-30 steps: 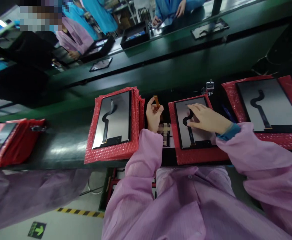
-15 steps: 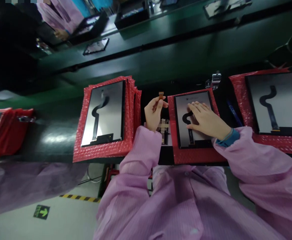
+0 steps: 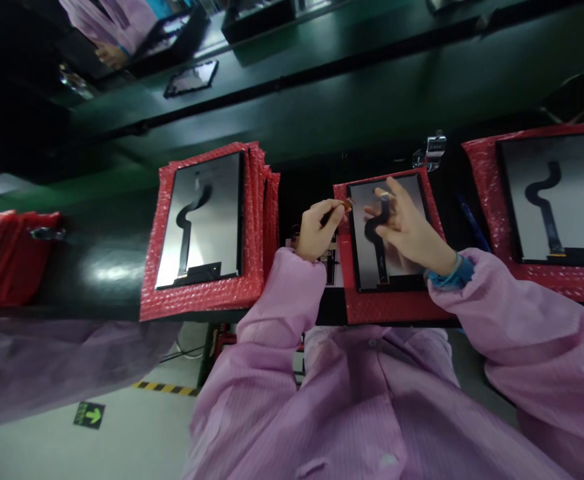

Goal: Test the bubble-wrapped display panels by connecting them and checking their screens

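My left hand (image 3: 319,228) pinches a small orange-brown flex connector piece (image 3: 347,205) between thumb and fingertips, at the left edge of the middle display panel (image 3: 402,267). That panel lies with its silvery back up on a red bubble-wrap bag (image 3: 387,312). A black S-shaped ribbon cable (image 3: 378,250) runs up its back. Over the panel's upper right, my right hand (image 3: 412,230) has its fingers apart. The cable's upper end shows in front of those fingers; whether they touch it I cannot tell.
At left, another display panel (image 3: 212,230) lies on stacked red bags; a third panel (image 3: 567,200) lies at right. A shiny metal tool (image 3: 431,153) and a blue pen (image 3: 472,220) are nearby. Across the bench, a co-worker's hand (image 3: 112,55) shows.
My left hand has moved right with the flex piece, up to the middle panel's edge. My right hand has lifted from flat on the panel, and the cable's upper end now shows.
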Tool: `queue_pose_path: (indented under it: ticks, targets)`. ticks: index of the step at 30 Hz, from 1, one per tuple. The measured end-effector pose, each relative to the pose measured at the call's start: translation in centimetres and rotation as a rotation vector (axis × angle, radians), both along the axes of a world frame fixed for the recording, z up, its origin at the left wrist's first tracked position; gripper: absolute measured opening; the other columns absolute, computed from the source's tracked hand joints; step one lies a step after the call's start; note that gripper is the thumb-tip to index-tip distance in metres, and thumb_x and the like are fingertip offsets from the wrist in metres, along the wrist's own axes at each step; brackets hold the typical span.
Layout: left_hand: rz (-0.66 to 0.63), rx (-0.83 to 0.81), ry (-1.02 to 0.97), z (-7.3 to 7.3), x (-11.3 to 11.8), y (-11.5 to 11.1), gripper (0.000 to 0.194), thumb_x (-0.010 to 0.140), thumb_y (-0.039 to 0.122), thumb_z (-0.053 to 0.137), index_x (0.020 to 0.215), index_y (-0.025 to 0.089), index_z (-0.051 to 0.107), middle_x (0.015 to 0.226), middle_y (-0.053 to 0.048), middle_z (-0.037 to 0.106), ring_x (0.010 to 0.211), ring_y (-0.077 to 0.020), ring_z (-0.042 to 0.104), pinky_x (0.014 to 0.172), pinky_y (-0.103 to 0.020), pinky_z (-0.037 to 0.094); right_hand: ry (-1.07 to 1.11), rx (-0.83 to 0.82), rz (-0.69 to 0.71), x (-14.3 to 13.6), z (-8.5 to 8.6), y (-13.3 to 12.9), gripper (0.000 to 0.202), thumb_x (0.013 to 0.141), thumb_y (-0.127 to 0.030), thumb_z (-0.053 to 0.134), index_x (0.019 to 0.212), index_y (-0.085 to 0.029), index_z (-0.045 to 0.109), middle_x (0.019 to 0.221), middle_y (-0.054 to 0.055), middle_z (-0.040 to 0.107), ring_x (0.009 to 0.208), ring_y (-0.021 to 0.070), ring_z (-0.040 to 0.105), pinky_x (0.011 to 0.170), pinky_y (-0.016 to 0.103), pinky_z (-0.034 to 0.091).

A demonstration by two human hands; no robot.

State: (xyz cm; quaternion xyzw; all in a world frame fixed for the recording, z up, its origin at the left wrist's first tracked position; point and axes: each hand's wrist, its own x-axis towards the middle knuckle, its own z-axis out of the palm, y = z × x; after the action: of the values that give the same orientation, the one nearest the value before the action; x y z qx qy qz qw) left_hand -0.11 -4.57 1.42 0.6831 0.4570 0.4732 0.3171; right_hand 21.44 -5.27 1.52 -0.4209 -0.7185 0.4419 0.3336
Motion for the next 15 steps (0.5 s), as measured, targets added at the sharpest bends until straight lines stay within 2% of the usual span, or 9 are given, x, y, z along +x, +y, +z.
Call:
queue_pose_path:
  ticks: [1,2,4,6,8,12,15]
  targets:
    - [-0.009,0.005,0.03,0.0,0.0,0.0,0.034,0.099,0.047,0.054,0.085,0.02,0.069,0.078,-0.003,0.069,0.077,-0.0163,0.064,0.08,-0.031,0.05,0.05,-0.057,-0.014,-0.1,-0.1,0.0,0.085,0.092,-0.029,0.047,0.163,-0.03,-0.001,0.165,0.013,0.028,0.131,0.0267,0.058,0.101,0.047,0.055]
    - [-0.016,0.018,0.066,0.0,-0.1,0.0,0.033,0.1,0.044,0.053,0.081,0.021,0.067,0.077,-0.003,0.068,0.077,-0.0169,0.063,0.081,-0.032,0.049,0.092,-0.104,-0.025,-0.3,-0.1,0.0,0.081,0.095,-0.033,0.045,0.163,-0.032,0.0,0.165,0.011,0.029,0.131,0.026,0.058,0.101,0.047,0.055]
    - [-0.032,0.052,0.149,0.0,-0.1,0.0,0.031,0.099,0.039,0.052,0.077,0.021,0.066,0.075,-0.002,0.066,0.076,-0.0177,0.061,0.083,-0.034,0.048,0.177,-0.177,-0.032,-0.5,-0.2,-0.1,0.066,0.098,-0.045,0.045,0.159,-0.03,0.025,0.157,0.009,0.045,0.129,0.026,0.06,0.103,0.047,0.054]
    - [-0.046,0.084,0.222,0.0,-0.2,0.0,0.025,0.097,0.033,0.053,0.08,0.021,0.068,0.073,-0.001,0.066,0.076,-0.018,0.061,0.085,-0.036,0.046,0.276,-0.259,-0.023,-0.7,-0.3,-0.2,0.055,0.098,-0.059,0.044,0.14,-0.026,0.054,0.139,0.008,0.062,0.125,0.0266,0.062,0.106,0.047,0.053]
    - [-0.053,0.108,0.266,0.0,-0.3,0.1,0.02,0.095,0.028,0.055,0.087,0.022,0.072,0.074,0.0,0.068,0.077,-0.0181,0.062,0.087,-0.037,0.044,0.369,-0.333,-0.026,-1.0,-0.3,-0.3,0.058,0.095,-0.071,0.042,0.119,-0.024,0.067,0.123,0.007,0.069,0.121,0.0265,0.063,0.107,0.046,0.053]
    - [-0.06,0.105,0.305,0.1,-0.3,0.0,0.018,0.092,0.026,0.057,0.09,0.022,0.074,0.078,-0.001,0.071,0.08,-0.0186,0.064,0.088,-0.037,0.044,0.443,-0.385,-0.071,-1.2,-0.2,-0.5,0.055,0.092,-0.075,0.046,0.101,-0.025,0.067,0.119,0.005,0.069,0.116,0.0244,0.064,0.105,0.043,0.053]
    - [-0.065,0.097,0.32,0.4,-0.2,-0.1,0.017,0.09,0.028,0.058,0.084,0.022,0.073,0.082,-0.001,0.073,0.081,-0.0188,0.063,0.089,-0.037,0.044,0.438,-0.37,-0.027,-1.2,0.0,-0.5,0.057,0.091,-0.077,0.044,0.086,-0.024,0.063,0.121,0.005,0.067,0.118,0.0247,0.063,0.104,0.041,0.052]
